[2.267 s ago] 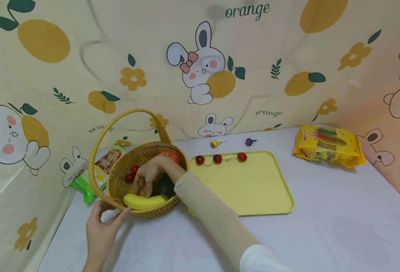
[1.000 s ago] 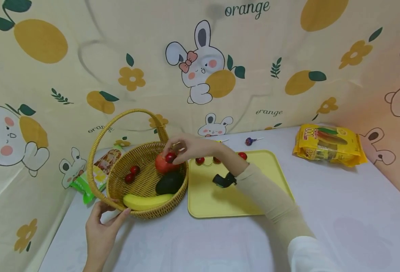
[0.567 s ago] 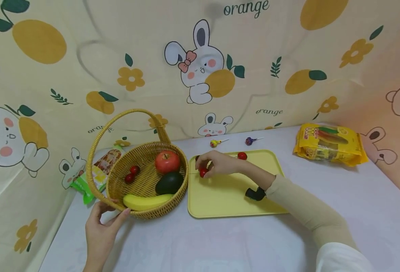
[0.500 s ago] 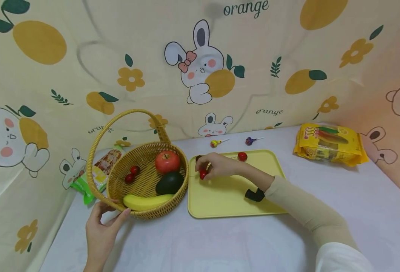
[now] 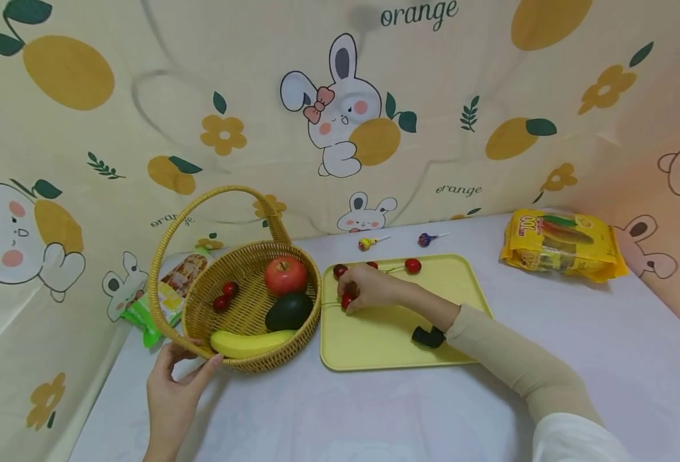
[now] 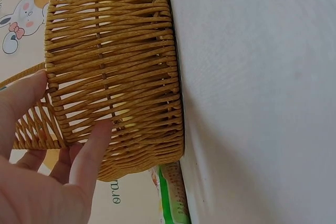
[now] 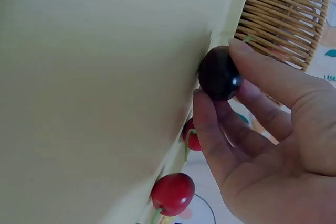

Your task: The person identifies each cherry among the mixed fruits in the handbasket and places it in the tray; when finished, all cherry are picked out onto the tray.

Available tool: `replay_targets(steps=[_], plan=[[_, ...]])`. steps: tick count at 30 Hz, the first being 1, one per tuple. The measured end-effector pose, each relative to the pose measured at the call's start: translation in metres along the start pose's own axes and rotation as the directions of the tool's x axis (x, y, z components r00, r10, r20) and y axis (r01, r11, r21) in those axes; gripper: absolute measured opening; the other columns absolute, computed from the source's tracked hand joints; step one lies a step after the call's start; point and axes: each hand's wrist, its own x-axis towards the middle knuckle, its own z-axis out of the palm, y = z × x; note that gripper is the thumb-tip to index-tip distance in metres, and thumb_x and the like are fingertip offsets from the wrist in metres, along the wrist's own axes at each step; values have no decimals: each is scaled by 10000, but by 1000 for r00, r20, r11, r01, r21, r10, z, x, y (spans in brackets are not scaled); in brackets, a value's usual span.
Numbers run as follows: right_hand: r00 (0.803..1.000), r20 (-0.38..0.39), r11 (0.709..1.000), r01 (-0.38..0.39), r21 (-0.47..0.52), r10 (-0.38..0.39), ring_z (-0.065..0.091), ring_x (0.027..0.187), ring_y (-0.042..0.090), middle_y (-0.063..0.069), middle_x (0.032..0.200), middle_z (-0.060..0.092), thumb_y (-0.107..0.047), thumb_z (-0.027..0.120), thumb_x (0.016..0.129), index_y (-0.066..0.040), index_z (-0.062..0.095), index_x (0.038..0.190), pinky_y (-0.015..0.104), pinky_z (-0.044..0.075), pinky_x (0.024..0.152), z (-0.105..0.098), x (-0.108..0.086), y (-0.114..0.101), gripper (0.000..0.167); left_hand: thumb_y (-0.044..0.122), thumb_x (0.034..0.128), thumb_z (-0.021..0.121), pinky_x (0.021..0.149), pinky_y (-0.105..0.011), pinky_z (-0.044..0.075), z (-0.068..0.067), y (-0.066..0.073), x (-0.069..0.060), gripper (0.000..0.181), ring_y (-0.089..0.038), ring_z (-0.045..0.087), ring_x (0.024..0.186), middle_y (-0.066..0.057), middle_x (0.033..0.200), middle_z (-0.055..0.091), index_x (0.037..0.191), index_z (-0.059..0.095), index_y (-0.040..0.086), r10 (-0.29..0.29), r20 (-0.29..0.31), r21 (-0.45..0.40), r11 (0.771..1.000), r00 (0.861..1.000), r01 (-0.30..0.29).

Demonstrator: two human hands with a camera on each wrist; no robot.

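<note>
In the head view my left hand (image 5: 175, 391) grips the near left rim of the wicker basket (image 5: 253, 366), thumb outside; the left wrist view shows its fingers at the basket wall (image 6: 115, 77). A banana (image 5: 247, 344), an avocado (image 5: 289, 312), an apple (image 5: 285, 276) and two cherries (image 5: 221, 303) lie in the basket. My right hand (image 5: 374, 287) pinches a dark red cherry (image 5: 347, 301) at the left side of the yellow tray (image 5: 398, 367). In the right wrist view the cherry (image 7: 220, 73) sits between thumb and fingertips, at the tray surface.
More cherries lie along the tray's back edge, one (image 5: 412, 265) to the right of my hand. Behind the tray are a yellow lollipop (image 5: 365, 244) and a dark one (image 5: 425, 239). A yellow snack bag (image 5: 562, 246) stands at the right, a green package (image 5: 144, 317) left of the basket.
My right hand has come out of the basket with a cherry and moved right over the tray, then slightly down. My left hand has kept its hold on the basket.
</note>
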Motion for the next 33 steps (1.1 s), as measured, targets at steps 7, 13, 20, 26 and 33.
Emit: replay_targets(steps=[7, 13, 20, 26, 33], plan=[[998, -53, 997, 36, -74, -40, 609, 843, 219, 93, 930, 671, -129, 835, 820, 9, 694, 1013, 255, 550, 743, -15, 6, -21, 276, -71, 775, 819, 699, -153, 597, -2, 0, -1, 398, -124, 556, 959, -76, 1026, 591, 1104, 597, -40, -3, -5, 3, 1000, 1000, 3], [980, -122, 987, 158, -12, -158, 618, 948, 266, 134, 1046, 680, -116, 749, 898, -8, 692, 1050, 287, 574, 778, -43, 45, -72, 195, -47, 781, 825, 702, -146, 594, -5, 0, -2, 410, -121, 551, 976, -92, 1064, 590, 1119, 595, -26, -20, -6, 15, 1000, 1000, 20], [975, 23, 969, 216, 117, -220, 616, 995, 160, 103, 1091, 678, -162, 707, 943, -11, 682, 1120, 167, 523, 866, -38, 133, -129, 234, -66, 770, 826, 683, -133, 589, -9, -3, -1, 395, -109, 559, 951, -74, 1024, 592, 1094, 602, -36, -10, -28, 27, 1000, 1000, 10], [982, 141, 959, 85, 270, -127, 571, 1107, 125, 104, 1259, 619, -196, 678, 962, -40, 651, 1239, 185, 527, 873, -4, 183, -147, 319, -69, 763, 830, 689, -143, 593, -6, -5, 0, 411, -107, 559, 944, -13, 987, 582, 1097, 595, -34, -1, -23, 31, 1000, 1000, 2], [980, 172, 923, 30, 383, -103, 607, 1088, 146, 143, 1253, 638, -37, 656, 951, 35, 633, 1258, 180, 546, 852, 38, 199, -131, 316, -42, 773, 834, 692, -157, 599, -1, -5, 2, 423, -112, 571, 941, -26, 983, 573, 1121, 593, -22, -7, 2, 30, 1000, 1000, 7]])
